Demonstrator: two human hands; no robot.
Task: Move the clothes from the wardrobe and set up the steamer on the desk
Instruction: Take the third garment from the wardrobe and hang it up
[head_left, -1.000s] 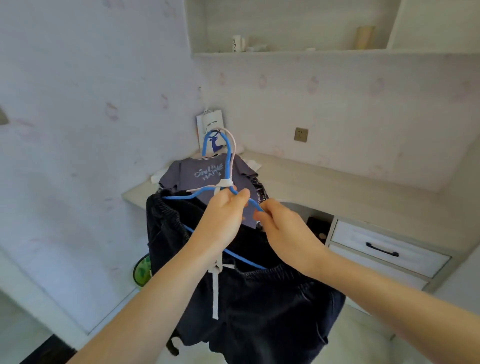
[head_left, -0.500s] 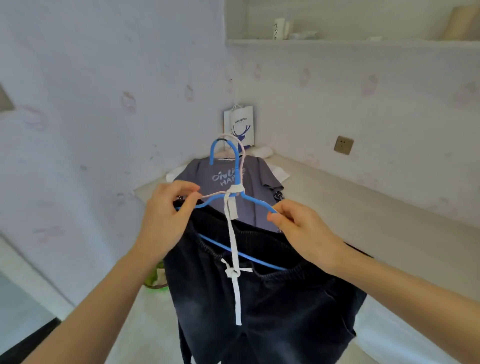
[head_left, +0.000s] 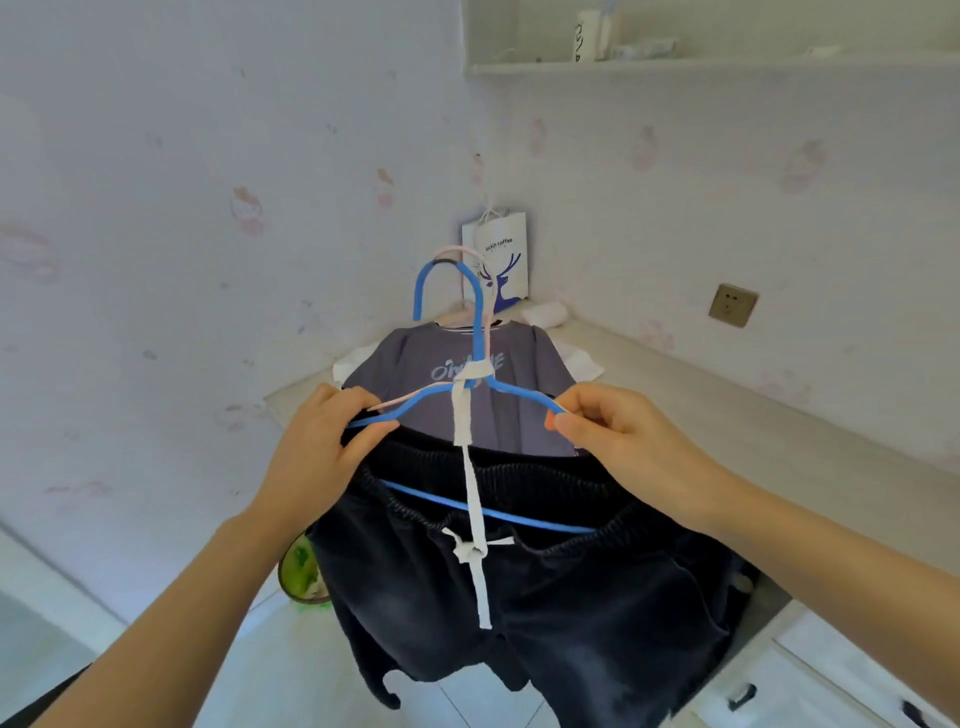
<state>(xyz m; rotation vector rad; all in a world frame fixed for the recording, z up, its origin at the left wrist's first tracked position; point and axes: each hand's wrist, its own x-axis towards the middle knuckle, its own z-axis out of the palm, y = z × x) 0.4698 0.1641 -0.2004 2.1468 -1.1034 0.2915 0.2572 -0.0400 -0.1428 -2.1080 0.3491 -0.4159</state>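
A pale desk (head_left: 753, 431) runs along the far and right walls. In front of it, black elastic-waist trousers (head_left: 571, 613) hang over a blue hanger (head_left: 476, 322), nearer than the grey printed T-shirt (head_left: 524, 410) lying on the desk. The left hand (head_left: 317, 452) and right hand (head_left: 628, 441) pinch the hanger's shoulders, fingers clamped on the wire, while a white drawstring (head_left: 474, 488) is knotted at its neck.
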